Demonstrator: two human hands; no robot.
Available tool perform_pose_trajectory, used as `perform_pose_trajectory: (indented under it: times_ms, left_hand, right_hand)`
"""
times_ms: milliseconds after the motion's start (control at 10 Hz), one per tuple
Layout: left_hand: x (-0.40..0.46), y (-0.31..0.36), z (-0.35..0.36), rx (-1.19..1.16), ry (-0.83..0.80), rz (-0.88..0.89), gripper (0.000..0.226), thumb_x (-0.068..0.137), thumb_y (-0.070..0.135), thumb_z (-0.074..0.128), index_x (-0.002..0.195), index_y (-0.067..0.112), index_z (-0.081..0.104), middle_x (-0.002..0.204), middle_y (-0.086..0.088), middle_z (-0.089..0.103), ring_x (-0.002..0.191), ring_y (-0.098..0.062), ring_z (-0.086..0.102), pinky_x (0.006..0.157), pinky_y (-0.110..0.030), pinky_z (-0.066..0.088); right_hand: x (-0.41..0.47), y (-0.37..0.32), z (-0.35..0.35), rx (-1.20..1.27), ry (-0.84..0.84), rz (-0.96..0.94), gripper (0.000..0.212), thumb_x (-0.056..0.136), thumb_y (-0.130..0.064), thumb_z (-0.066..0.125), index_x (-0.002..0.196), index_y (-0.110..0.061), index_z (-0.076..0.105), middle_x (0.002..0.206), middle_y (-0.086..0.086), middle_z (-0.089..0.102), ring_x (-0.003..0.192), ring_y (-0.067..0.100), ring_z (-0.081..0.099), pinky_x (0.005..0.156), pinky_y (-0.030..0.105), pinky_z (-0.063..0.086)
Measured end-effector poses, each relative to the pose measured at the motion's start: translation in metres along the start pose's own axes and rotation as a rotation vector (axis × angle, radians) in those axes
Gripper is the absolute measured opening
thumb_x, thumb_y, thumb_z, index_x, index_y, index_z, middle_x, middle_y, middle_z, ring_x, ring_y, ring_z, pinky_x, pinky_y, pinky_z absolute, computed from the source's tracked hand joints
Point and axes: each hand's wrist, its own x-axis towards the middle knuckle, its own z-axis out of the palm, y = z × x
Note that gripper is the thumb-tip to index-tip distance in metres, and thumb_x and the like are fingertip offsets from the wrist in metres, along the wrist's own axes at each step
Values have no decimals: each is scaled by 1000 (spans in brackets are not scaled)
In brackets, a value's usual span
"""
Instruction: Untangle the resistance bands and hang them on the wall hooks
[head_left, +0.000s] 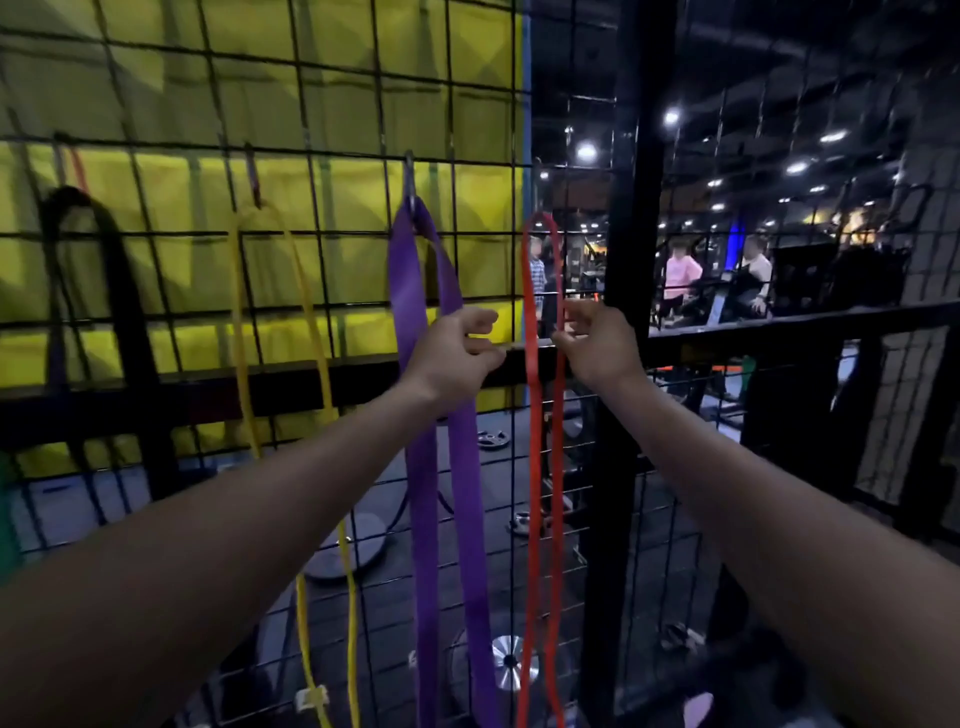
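Two hands up mid-frame: right hand (597, 340) pinches the red band (543, 415) strands, left hand (457, 348) has fingers curled near a thin pale bit, can't tell what. Band looks light, floppy, stretchy, so grab near its top loop. Its hook is hidden; purple band (441, 415) and yellow band (311, 415) hang left.

Four hanging bands: one black (119, 291), one yellow (311, 332), one purple (415, 291), one red (532, 374); two hands.

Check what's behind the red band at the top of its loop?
The red band hangs against the wire grid; behind it, dim gym floor and people. Any hook at the loop's top can't be made out.
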Motion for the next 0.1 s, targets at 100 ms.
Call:
perform_pose_trajectory:
  times_ms: [100]
  left_hand:
    - [-14, 7, -22, 25, 23, 25, 42, 87, 9, 61, 127, 8, 51, 124, -8, 56, 110, -19, 58, 91, -26, 48]
  right_hand:
    - [-9, -22, 0, -95, 33, -6, 40, 87, -12, 62, 125, -5, 57, 107, 7, 64, 97, 16, 56, 81, 22, 42]
